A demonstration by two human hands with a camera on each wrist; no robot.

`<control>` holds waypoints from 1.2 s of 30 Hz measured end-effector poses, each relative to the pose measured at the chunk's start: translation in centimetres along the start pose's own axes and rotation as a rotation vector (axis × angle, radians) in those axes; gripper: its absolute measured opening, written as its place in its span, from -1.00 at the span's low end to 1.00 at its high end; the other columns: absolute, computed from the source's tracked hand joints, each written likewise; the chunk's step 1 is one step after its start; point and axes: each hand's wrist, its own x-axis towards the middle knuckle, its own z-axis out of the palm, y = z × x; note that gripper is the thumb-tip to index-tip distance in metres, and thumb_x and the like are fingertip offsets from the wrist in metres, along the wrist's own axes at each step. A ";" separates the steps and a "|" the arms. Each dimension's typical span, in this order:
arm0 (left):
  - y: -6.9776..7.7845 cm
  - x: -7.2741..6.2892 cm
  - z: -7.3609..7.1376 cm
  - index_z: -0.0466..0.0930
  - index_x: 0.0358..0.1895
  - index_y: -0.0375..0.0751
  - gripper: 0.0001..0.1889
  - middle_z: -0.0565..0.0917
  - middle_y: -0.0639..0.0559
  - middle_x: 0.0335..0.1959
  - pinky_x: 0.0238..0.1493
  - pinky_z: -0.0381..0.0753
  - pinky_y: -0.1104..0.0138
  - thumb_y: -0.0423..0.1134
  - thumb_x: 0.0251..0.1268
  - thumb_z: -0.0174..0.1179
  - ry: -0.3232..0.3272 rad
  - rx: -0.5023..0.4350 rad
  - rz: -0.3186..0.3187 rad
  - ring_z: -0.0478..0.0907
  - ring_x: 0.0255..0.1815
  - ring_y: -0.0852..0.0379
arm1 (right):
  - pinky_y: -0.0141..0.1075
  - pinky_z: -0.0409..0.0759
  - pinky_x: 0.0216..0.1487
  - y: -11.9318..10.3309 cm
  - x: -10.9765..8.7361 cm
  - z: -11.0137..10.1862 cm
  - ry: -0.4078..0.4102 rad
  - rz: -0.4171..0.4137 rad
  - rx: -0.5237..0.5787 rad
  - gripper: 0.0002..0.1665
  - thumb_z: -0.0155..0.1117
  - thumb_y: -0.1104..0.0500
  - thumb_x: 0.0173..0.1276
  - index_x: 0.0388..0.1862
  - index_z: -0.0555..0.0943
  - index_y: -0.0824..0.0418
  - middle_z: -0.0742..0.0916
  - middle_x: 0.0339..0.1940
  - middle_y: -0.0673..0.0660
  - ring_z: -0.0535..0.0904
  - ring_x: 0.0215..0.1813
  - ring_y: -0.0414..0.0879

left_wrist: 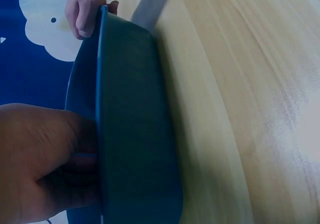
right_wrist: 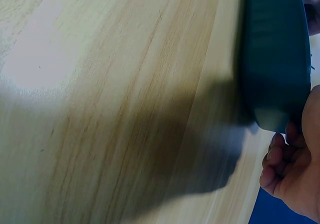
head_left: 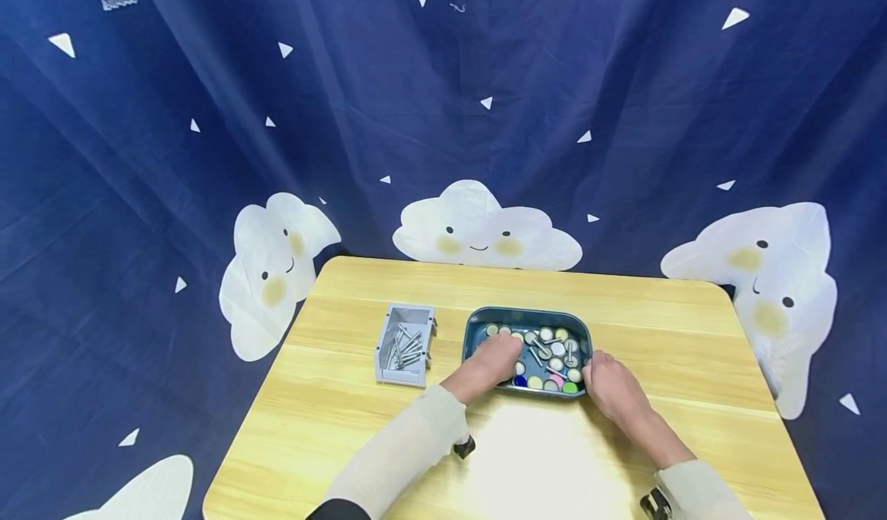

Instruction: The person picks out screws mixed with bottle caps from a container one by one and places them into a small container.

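Observation:
A dark teal tray (head_left: 530,390) sits on the table and holds several round discs (head_left: 557,348), mostly pale, with blue, pink and green ones along the near side. Metal screws (head_left: 536,356) lie among the discs. My left hand (head_left: 497,357) reaches over the tray's near left side, its bent fingers down inside. In the left wrist view the tray wall and shadow hide the fingertips of the left hand (left_wrist: 45,159), so anything between them cannot be made out. At the tray's right end, my right hand (head_left: 613,387) grips the rim, fingers curled against the outside (right_wrist: 295,169).
Left of the tray stands a grey open-front bin (head_left: 402,376) with several long metal screws (head_left: 407,347) in it. The wooden table (head_left: 333,427) has rounded corners. Behind it hangs a dark blue curtain (head_left: 443,119) with clouds and triangles.

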 end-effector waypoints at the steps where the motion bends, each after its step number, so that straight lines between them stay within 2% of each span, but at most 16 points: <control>1: -0.1 0.0 -0.1 0.71 -0.35 -0.09 -0.95 0.65 0.01 -0.40 -0.47 0.58 0.34 -0.30 0.28 0.34 -0.007 -0.010 -0.011 0.49 -0.41 0.18 | 0.06 0.66 -0.22 0.0 0.0 0.0 0.000 -0.001 0.000 -0.71 -0.05 0.26 0.58 -0.39 0.43 0.34 0.55 -0.47 0.20 0.49 -0.40 0.03; 3: -0.3 -0.1 -0.3 0.70 -0.34 -0.09 -0.96 0.65 0.02 -0.39 -0.47 0.59 0.33 -0.30 0.27 0.35 -0.020 -0.020 -0.020 0.49 -0.42 0.18 | 0.07 0.66 -0.22 0.0 0.0 0.0 0.002 -0.003 -0.001 -0.71 -0.05 0.26 0.58 -0.40 0.43 0.34 0.55 -0.47 0.20 0.49 -0.40 0.03; 6: -0.7 -0.1 -0.6 0.64 -0.46 -0.07 -0.87 0.63 0.07 -0.48 -0.47 0.56 0.33 -0.32 0.20 0.39 -0.012 -0.038 -0.021 0.43 -0.49 0.20 | 0.07 0.66 -0.22 0.0 0.1 0.1 0.002 -0.002 0.000 -0.71 -0.05 0.26 0.57 -0.40 0.43 0.34 0.55 -0.47 0.21 0.50 -0.40 0.03; 11: -1.6 -0.4 -1.3 0.39 -0.65 -0.03 -0.62 0.39 0.17 -0.68 -0.56 0.38 0.39 -0.34 0.16 0.41 0.010 -0.086 -0.037 0.25 -0.61 0.22 | 0.08 0.66 -0.21 0.0 0.1 0.1 -0.005 -0.003 0.000 -0.70 -0.06 0.23 0.58 -0.39 0.43 0.34 0.56 -0.47 0.21 0.51 -0.40 0.03; 15: -2.3 -0.9 -2.2 0.35 -0.65 -0.03 -0.60 0.28 0.17 -0.70 -0.60 0.31 0.41 -0.38 0.18 0.39 0.029 -0.128 -0.052 0.21 -0.64 0.21 | 0.09 0.66 -0.18 0.0 0.1 0.0 -0.009 0.007 0.001 -0.69 -0.06 0.22 0.58 -0.38 0.44 0.35 0.56 -0.45 0.22 0.51 -0.38 0.04; 21: -3.4 -1.8 -3.1 0.52 -0.65 -0.06 -0.71 0.47 0.15 -0.70 -0.52 0.41 0.39 -0.41 0.12 0.36 0.057 -0.131 -0.057 0.29 -0.62 0.21 | 0.09 0.64 -0.17 -0.1 0.1 0.0 -0.018 0.017 0.008 -0.71 -0.06 0.22 0.58 -0.37 0.43 0.34 0.56 -0.44 0.21 0.50 -0.38 0.03; 26: -4.4 -2.7 -3.6 0.54 -0.62 -0.06 -0.75 0.54 0.11 -0.65 -0.55 0.42 0.42 -0.44 0.09 0.31 0.052 -0.164 -0.085 0.34 -0.60 0.21 | 0.09 0.64 -0.16 -0.1 0.1 0.1 -0.016 0.012 0.010 -0.71 -0.07 0.22 0.58 -0.38 0.42 0.33 0.56 -0.44 0.21 0.50 -0.38 0.03; 33: -6.4 -4.5 -4.4 0.69 -0.42 -0.13 -0.86 0.73 0.06 -0.48 -0.51 0.53 0.43 -0.47 0.10 0.28 0.097 -0.194 -0.128 0.52 -0.53 0.21 | 0.11 0.64 -0.17 0.1 0.2 0.2 -0.002 0.003 0.006 -0.71 -0.07 0.23 0.57 -0.40 0.41 0.32 0.55 -0.45 0.22 0.50 -0.38 0.04; 36: -7.4 -5.3 -4.5 0.75 -0.35 -0.16 -0.85 0.79 0.02 -0.40 -0.40 0.65 0.38 -0.48 0.10 0.28 0.135 -0.188 -0.151 0.66 -0.43 0.14 | 0.11 0.65 -0.18 0.0 0.2 0.1 -0.001 -0.001 0.000 -0.71 -0.07 0.23 0.57 -0.40 0.41 0.32 0.55 -0.45 0.22 0.51 -0.38 0.04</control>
